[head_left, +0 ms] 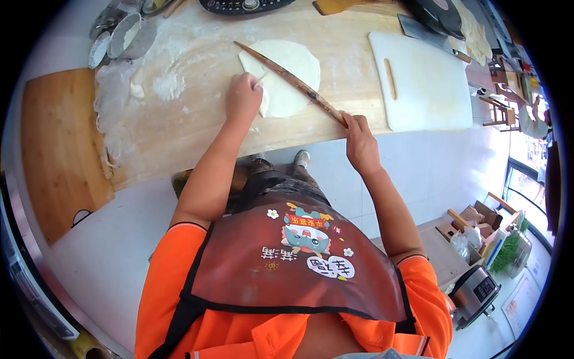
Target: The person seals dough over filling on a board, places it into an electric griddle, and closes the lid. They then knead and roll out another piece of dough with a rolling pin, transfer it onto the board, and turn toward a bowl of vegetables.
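Observation:
A flat, pale sheet of dough (290,66) lies on the floured wooden board (203,119). Across it, slanting from upper left to lower right, rests a long tapered rolling pin (286,76) of dark wood. My right hand (360,143) is closed round the pin's lower right end, at the front edge of the board. At the left edge of the dough, my left hand (244,96) is closed with its fingers pinching the dough's edge. Part of that edge is hidden behind the fingers.
A white cutting board (427,87) lies at the right, with a cleaver (424,33) and a dark pan (439,15) behind it. A metal bowl (133,37), a plastic bag (113,99) and loose flour (169,87) are at the left. An appliance (245,6) stands at the back.

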Action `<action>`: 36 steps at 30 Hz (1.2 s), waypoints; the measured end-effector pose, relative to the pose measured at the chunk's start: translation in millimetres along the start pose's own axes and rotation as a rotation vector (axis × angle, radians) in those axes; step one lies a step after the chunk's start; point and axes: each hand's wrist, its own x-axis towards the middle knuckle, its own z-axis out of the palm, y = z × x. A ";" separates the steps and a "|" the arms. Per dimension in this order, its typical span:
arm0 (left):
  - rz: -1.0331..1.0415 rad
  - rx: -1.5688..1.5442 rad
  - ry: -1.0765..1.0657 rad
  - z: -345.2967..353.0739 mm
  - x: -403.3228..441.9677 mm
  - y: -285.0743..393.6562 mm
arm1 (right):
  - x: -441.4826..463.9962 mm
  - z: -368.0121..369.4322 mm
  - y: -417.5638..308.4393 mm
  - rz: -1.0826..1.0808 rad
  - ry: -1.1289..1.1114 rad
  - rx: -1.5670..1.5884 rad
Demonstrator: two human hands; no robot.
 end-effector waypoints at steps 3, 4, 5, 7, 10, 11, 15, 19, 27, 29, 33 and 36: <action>-0.352 -0.281 -0.081 -17.8 11.7 -0.2 | 1.5 2.0 3.7 0.034 0.056 0.016; -0.422 -0.556 -0.059 -25.7 13.8 14.3 | 1.9 2.0 6.0 0.001 0.074 -0.002; -0.490 -0.833 -0.038 -34.0 14.6 30.1 | 2.9 2.0 9.0 -0.032 0.092 -0.022; -0.427 -1.193 -0.019 -45.9 25.0 62.3 | 4.3 1.8 13.5 -0.120 0.116 -0.073; -0.055 -1.241 -0.013 -42.7 62.2 112.7 | 2.9 -4.1 16.4 -0.240 0.114 -0.160; 0.085 -0.912 -0.027 -29.0 76.6 108.6 | 1.0 -5.7 16.9 -0.254 0.098 -0.179; 0.678 0.187 -0.020 40.0 82.1 48.3 | -5.5 -6.0 17.0 -0.309 0.059 -0.219; 0.890 0.409 -0.358 -5.6 15.9 14.6 | -41.1 4.3 3.3 -0.218 -0.082 -0.123; 0.655 0.349 -0.350 -54.9 -56.7 -20.7 | -41.5 4.6 -22.5 -0.118 -0.267 0.004; 0.587 0.429 -0.158 -8.6 0.3 8.2 | -6.1 1.0 -8.3 -0.149 -0.156 -0.114; 0.643 0.430 0.063 36.7 81.5 22.7 | 3.9 24.3 -24.8 -0.025 -0.186 -0.127; 0.848 0.497 -0.119 -11.0 49.1 -22.0 | -42.5 87.9 -50.8 -0.185 0.030 0.311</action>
